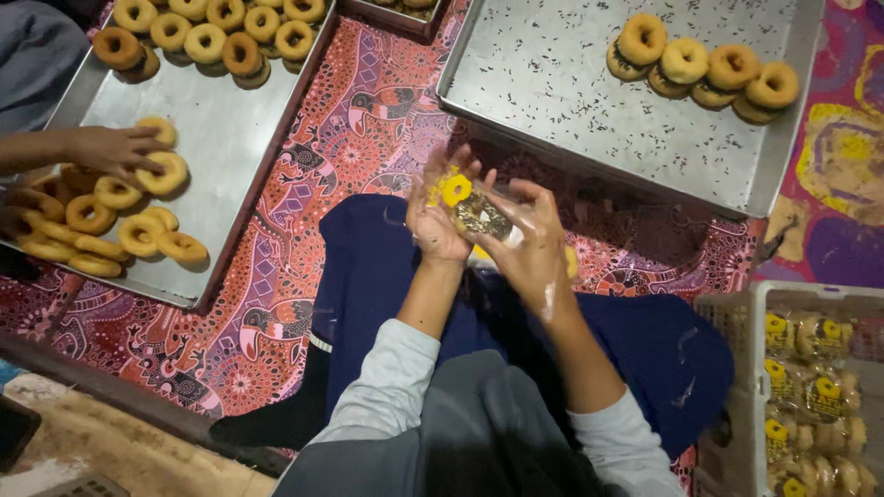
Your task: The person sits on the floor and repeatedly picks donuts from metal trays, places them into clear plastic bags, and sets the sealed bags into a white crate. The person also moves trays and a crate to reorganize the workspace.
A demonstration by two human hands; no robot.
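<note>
A person seated on a patterned floor mat [304,166] holds one clear plastic bag [483,216] with a doughnut inside, marked by a yellow round label, between both hands above a dark blue lap. The left hand [433,221] cups the bag from the side, palm partly open and fingers loosely curled against the plastic. The right hand [534,244] grips the bag's other end, fingers bent over it and thumb pressing on top.

Two large metal trays lie on the mat. The right tray [589,101], speckled with dark sprinkles, carries one short row of doughnuts [704,69] in its far corner: four on top, with more showing beneath them. The left tray [221,138] holds two groups: about a dozen browned doughnuts [212,32] in overlapping rows at the far end, and roughly ten paler rings [101,225] heaped at the near end. Exact counts cannot be told where the rings overlap.

Another person's hand [115,147] reaches in from the left edge, fingers spread over the paler pile and touching a ring.

At lower right, one white plastic basket [737,313] holds packed doughnuts in clear bags [815,387], with six or seven yellow labels visible.
</note>
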